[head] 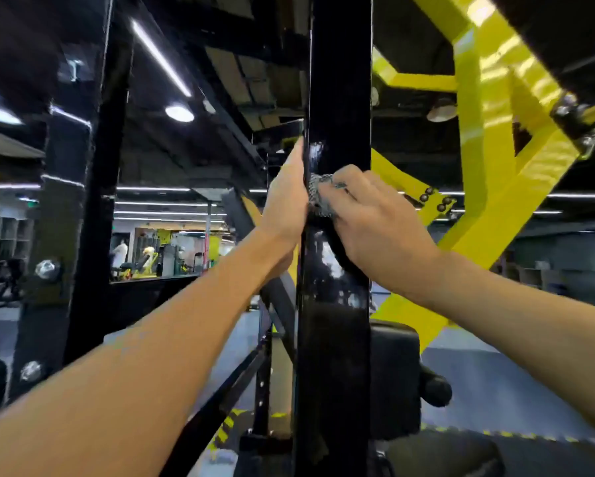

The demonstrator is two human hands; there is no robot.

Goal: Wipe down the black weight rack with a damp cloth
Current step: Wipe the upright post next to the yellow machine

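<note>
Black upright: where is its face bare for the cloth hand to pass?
Free: the black upright above the left hand, and below the right hand beside the black pad. Crowded mid-height, where both hands and the cloth meet.

Glossy black rack post (pixel 337 98), grey-and-white patterned cloth (pixel 320 197) (weave blurred), yellow frame beams (pixel 489 187) beside.

Left hand (pixel 285 204), right hand (pixel 375 222), both bare past the wrist
</note>
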